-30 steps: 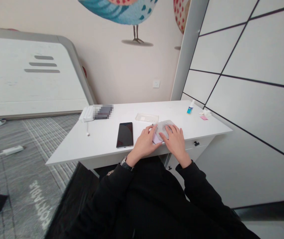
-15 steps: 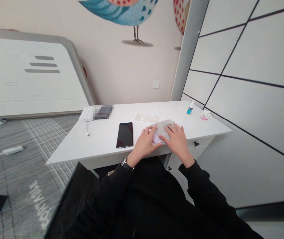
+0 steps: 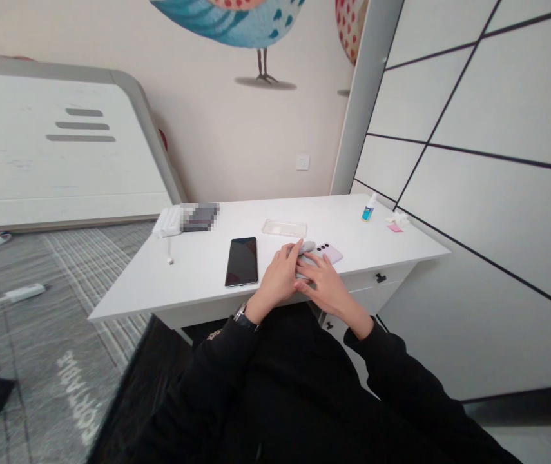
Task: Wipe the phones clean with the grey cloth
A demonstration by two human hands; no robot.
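A lavender phone (image 3: 332, 252) lies back side up near the desk's front edge, with its dark camera lenses showing. My left hand (image 3: 278, 277) is curled around its left end, which is mostly hidden. Across the phone, my right hand (image 3: 326, 287) presses a bunched grey cloth (image 3: 308, 246) with its fingers, close against the left hand. Part of the cloth pokes out beyond the fingertips. Just behind the hands is a clear phone case (image 3: 285, 228). To the left lies a black-screened tablet or large phone (image 3: 241, 261).
At the back right of the white desk (image 3: 198, 270) stand a small spray bottle (image 3: 368, 207), a pink piece (image 3: 394, 228) and crumpled white tissue (image 3: 399, 219). A white charger block (image 3: 167, 222) with a short cable sits at the left. A wardrobe (image 3: 473, 225) borders the right side.
My right hand has slid left and toward me with the cloth, which is now bunched up. The phone's right end and lenses have come into view. My left hand has barely moved.
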